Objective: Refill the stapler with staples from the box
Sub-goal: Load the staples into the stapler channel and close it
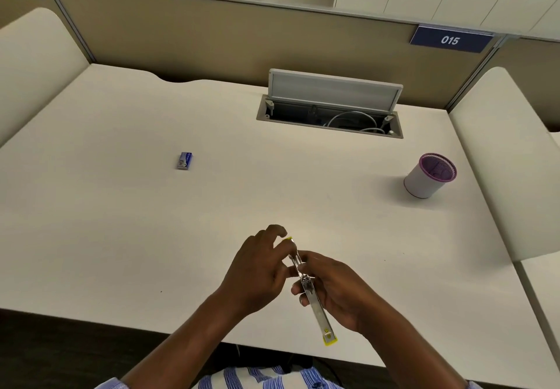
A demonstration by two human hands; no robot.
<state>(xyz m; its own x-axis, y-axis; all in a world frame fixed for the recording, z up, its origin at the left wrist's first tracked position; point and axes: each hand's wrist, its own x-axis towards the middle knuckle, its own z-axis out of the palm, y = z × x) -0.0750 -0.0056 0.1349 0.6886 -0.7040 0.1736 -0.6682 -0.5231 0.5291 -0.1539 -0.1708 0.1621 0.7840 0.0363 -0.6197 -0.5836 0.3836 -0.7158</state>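
1. Stapler: opened out into one long line, yellow tip at each end, bare metal magazine channel in the near half; held in the air over the near edge of the worktop, close to the body
2. Left hand: fingers curled, pinching the far half of the stapler near its yellow end; exact contact partly hidden
3. Right hand: fingers wrapped from the right round the near, metal half, gripping it at about mid-length; near yellow end poking free below the palm
4. Staple box: small, blue, lying flat on the worktop, well apart from both hands, far to the left; open or closed not tellable at this size
5. Handling, stapler: judged light and rigid, yet hinged in the middle and so liable to fold; smooth metal sides probably slippery; best taken by the sides of each half, clear of the open channel
6. Handling, box and staples: cardboard judged very light, easily crushed or pushed away; staple strips probably brittle, apt to snap if bent; best pinched by the long edges and kept level
7. Also on the worktop: white pen cup with purple mesh rim, far right; open cable hatch at the back; number plate marked 015 on the partition behind
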